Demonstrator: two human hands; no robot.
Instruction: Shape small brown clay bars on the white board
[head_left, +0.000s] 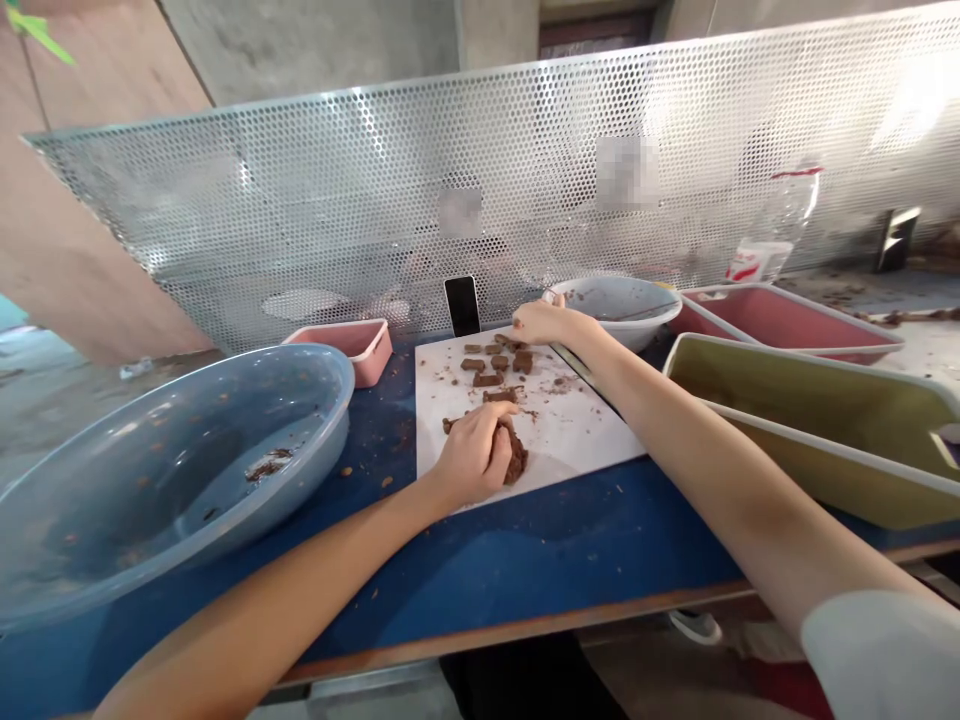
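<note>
A white cutting board [570,425] lies on the blue table. My left hand [474,452] is closed around a brown lump [514,458] resting on the board's near part. Several small brown cut pieces [491,364] lie in rows at the board's far end. My right hand [541,322] reaches to the far edge of the board, fingers curled at the farthest pieces; what it pinches, if anything, is hidden.
A large blue basin [112,480] with a few brown scraps sits at the left. A small pink tray [352,345], a black phone [462,305] upright against the perforated metal screen, a grey bowl [622,305], a red tray [787,320] and an olive tray [817,420] surround the board.
</note>
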